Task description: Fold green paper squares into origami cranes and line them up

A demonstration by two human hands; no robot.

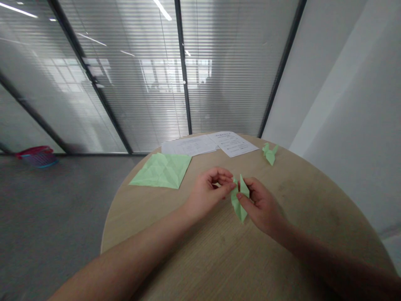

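A narrow folded piece of green paper [239,211] is held between my two hands above the wooden table. It has two upright points at the top with a slit between them, and it tapers to one point below. My left hand [210,187] pinches the left upper point between thumb and fingertips. My right hand [261,205] grips the right side, its thumb across the front and the fingers behind. Both hands are closed on the paper, and the right fingers partly hide its back.
On the round table [200,251], a creased green sheet [159,170] lies to the left. Printed white papers [236,143] rest at the far edge. A small green folded paper figure [270,154] stands at the far right. A red and blue basket [37,156] sits on the floor.
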